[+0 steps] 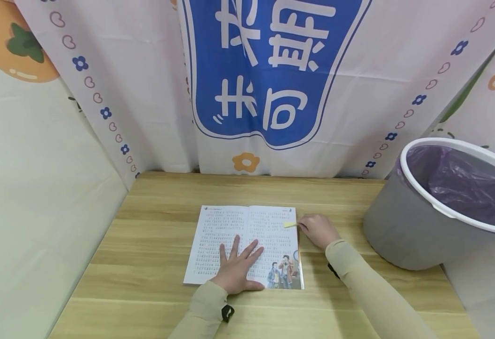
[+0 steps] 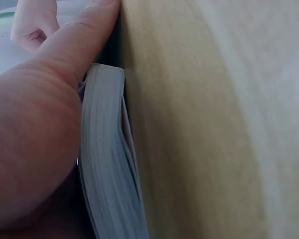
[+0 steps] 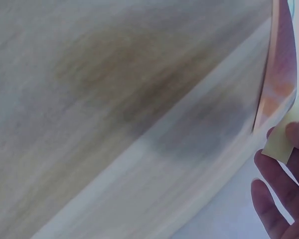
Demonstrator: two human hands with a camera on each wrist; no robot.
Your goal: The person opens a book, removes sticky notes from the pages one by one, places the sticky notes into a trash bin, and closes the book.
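Observation:
An open book (image 1: 226, 226) lies on the wooden table, printed text on both pages and a drawing of figures at the lower right. My left hand (image 1: 238, 270) rests on it with spread, straight fingers across the lower middle. In the left wrist view the thick block of page edges (image 2: 107, 149) shows beside that hand. At the book's right edge my right hand (image 1: 320, 230) pinches a small yellow paper strip (image 3: 281, 142) between thumb and fingers. The strip's other end lies over the right page, near its upper part.
A grey trash bin (image 1: 404, 226) with a purple liner stands at the right of the table (image 1: 146, 263). Behind the table hangs a white curtain (image 1: 158, 94) with a blue panel of white characters. Pale printed cloth (image 1: 40, 188) hangs on the left.

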